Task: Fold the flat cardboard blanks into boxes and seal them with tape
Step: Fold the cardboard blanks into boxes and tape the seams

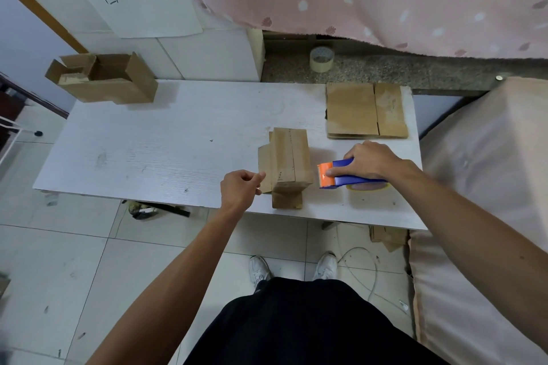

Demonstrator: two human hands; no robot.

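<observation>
Head view: a small brown cardboard box (289, 163), folded up with its top flaps closed along a centre seam, stands on the white wood-grain table (148, 151) close to the near edge. One flap sticks out flat from its left side and another from its near end.

Just right of the box, the right hand (370, 161) grips the blue-handled tape dispenser with an orange head (341, 176). Its fingers wrap over the handle from above and the forefinger lies along the side toward the orange head. The head points at the box's right wall, and a narrow strip of table shows between them. The dispenser is low over the table.

Just left of the box, the left hand (241, 187) is at the edge of the protruding left flap. Its fingers are curled in, thumb tip close to the forefinger. It cannot be told whether they pinch anything or touch the flap.

Beyond the box and to its right lies a stack of flat brown cardboard blanks (367, 109). Far to the box's left, at the table's back corner, sits an open-topped cardboard box (103, 77). Behind the box, off the table on a speckled stone ledge, stands a roll of clear tape (321, 59).
</observation>
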